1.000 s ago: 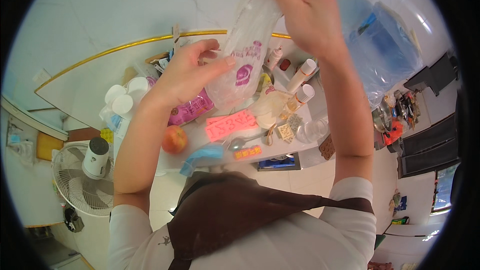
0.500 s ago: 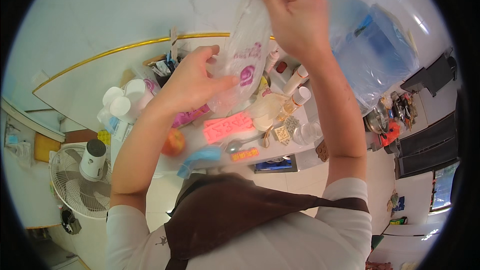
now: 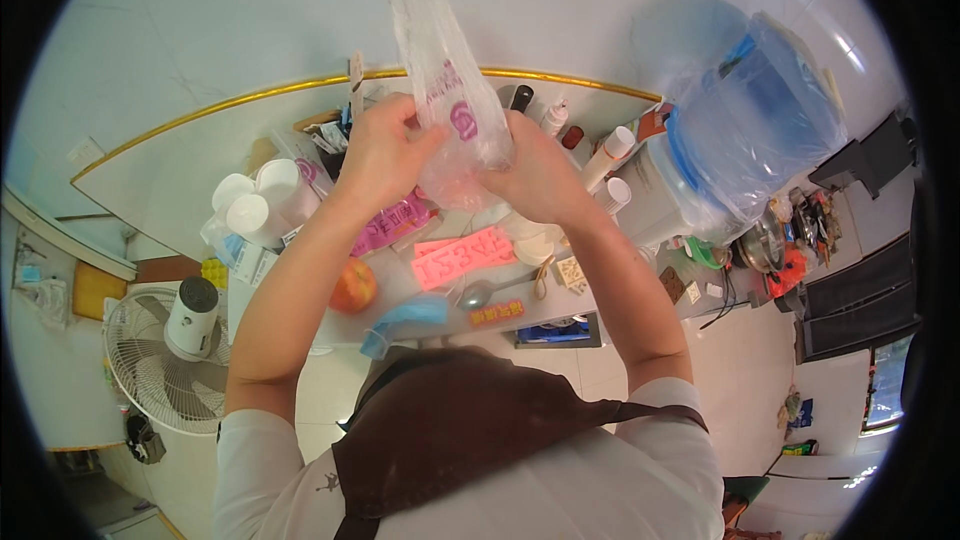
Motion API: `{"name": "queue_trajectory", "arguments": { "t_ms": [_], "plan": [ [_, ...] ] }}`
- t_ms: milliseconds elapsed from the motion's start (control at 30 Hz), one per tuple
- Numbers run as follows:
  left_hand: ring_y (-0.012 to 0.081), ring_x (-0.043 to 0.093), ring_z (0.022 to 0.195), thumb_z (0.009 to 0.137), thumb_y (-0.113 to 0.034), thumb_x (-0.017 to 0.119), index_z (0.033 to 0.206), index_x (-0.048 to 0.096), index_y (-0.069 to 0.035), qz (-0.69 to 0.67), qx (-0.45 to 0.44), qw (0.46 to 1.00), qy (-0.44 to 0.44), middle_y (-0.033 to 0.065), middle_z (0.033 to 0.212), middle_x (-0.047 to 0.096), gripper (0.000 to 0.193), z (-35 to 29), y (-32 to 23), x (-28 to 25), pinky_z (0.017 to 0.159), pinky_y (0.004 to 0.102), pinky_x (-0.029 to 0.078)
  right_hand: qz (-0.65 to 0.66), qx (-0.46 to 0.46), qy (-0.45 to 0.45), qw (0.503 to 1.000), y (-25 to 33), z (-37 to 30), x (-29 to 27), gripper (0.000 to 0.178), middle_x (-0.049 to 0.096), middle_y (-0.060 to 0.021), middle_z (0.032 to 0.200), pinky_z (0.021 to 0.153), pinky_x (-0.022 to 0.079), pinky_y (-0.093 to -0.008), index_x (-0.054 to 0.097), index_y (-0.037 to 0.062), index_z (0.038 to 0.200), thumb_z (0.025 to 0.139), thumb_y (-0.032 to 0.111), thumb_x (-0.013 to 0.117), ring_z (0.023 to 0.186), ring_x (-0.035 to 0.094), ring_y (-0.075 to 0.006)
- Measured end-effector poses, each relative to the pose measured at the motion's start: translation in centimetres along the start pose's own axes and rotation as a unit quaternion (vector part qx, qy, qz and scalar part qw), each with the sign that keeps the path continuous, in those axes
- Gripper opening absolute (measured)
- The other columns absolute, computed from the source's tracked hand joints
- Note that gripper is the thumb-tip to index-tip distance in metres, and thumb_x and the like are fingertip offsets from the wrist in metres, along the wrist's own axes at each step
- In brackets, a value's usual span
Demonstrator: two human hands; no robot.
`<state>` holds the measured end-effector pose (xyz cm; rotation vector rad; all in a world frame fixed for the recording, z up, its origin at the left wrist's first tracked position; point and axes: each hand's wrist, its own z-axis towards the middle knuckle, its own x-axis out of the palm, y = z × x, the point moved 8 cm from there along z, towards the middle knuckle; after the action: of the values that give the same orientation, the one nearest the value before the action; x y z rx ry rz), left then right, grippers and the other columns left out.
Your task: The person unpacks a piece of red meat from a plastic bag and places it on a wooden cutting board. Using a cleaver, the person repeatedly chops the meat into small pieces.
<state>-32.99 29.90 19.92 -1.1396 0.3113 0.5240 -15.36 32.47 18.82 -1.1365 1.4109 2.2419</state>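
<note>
A clear plastic bag (image 3: 445,80) with purple print stands upright between my hands, its narrow upper part reaching above them. My left hand (image 3: 388,152) is closed on the bag's left side, thumb toward the print. On the opposite side my right hand (image 3: 540,175) grips the bag lower down, its fingertips partly hidden. A pinkish tint shows through the bag's lower part; I cannot tell whether something lies inside. Below the hands are pink lettered strips (image 3: 462,258), a purple packet (image 3: 392,226) and a whitish round piece (image 3: 534,248).
On the table are a red-yellow apple (image 3: 353,286), a blue face mask (image 3: 405,322), a spoon (image 3: 476,295) and white-capped bottles (image 3: 608,158). White cups (image 3: 262,205) stand at left, with a fan (image 3: 165,360) beyond the table edge. A large blue water bottle (image 3: 755,130) stands at right.
My right hand has come down from the bag's top to its lower right side. The bag has shifted left, and its upper part now stands free above my hands.
</note>
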Motion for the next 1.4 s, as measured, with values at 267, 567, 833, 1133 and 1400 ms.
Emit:
{"name": "queue_trajectory", "arguments": {
  "t_ms": [267, 567, 833, 1133, 1400],
  "plan": [
    [0.0393, 0.062, 0.095, 0.079, -0.009, 0.075, 0.101, 0.065, 0.003, 0.217, 0.169, 0.961, -0.027, 0.0171, 0.105, 0.061, 0.026, -0.5, -3.7, -0.6, 0.082, 0.0468, 0.051, 0.201, 0.018, -0.003, 0.979, -2.1, 0.1, -0.3, 0.058, 0.065, -0.0098, 0.117, 0.089, 0.052, -0.0331, 0.057, -0.0014, 0.131, 0.074, 0.000, 0.068, 0.108, 0.064, -0.0199],
    [0.0310, 0.062, 0.089, 0.081, -0.006, 0.073, 0.114, 0.062, 0.001, 0.169, 0.081, 0.982, 0.033, 0.0127, 0.102, 0.060, 0.036, -0.1, -2.7, 0.8, 0.082, 0.0412, 0.052, 0.120, -0.040, -0.060, 0.990, 1.2, 0.4, -2.1, 0.023, 0.063, -0.0046, 0.080, 0.063, 0.049, -0.0304, 0.071, 0.0014, 0.103, 0.086, 0.016, 0.072, 0.068, 0.055, -0.0179],
    [0.0180, 0.062, 0.101, 0.082, -0.014, 0.077, 0.140, 0.048, 0.011, -0.111, -0.088, 0.990, 0.026, 0.0154, 0.122, 0.061, 0.070, 0.6, 0.4, 0.0, 0.071, 0.0308, 0.057, 0.266, 0.018, -0.112, 0.957, -0.1, 1.3, -1.6, 0.020, 0.068, -0.0081, 0.075, 0.061, 0.047, -0.0305, 0.072, 0.0005, 0.098, 0.090, 0.019, 0.070, 0.065, 0.059, -0.0127],
    [0.0165, 0.060, 0.106, 0.090, -0.012, 0.070, 0.140, 0.049, 0.008, -0.291, -0.132, 0.947, -0.041, 0.0110, 0.121, 0.064, 0.058, 1.2, 1.7, -1.4, 0.091, 0.0308, 0.048, 0.195, -0.034, -0.139, 0.970, 0.4, 2.3, -4.3, 0.025, 0.068, -0.0082, 0.075, 0.062, 0.048, -0.0309, 0.072, -0.0014, 0.099, 0.092, 0.022, 0.068, 0.065, 0.059, -0.0129],
    [0.0169, 0.059, 0.101, 0.091, -0.015, 0.070, 0.134, 0.050, 0.013, -0.397, -0.127, 0.907, -0.061, 0.0112, 0.114, 0.064, 0.055, 2.0, -0.7, -2.8, 0.089, 0.0349, 0.048, 0.267, -0.061, -0.187, 0.943, 1.5, 2.5, -7.7, 0.024, 0.065, -0.0018, 0.074, 0.061, 0.046, -0.0278, 0.071, -0.0008, 0.104, 0.094, 0.021, 0.068, 0.065, 0.055, -0.0092]
  ]
}}
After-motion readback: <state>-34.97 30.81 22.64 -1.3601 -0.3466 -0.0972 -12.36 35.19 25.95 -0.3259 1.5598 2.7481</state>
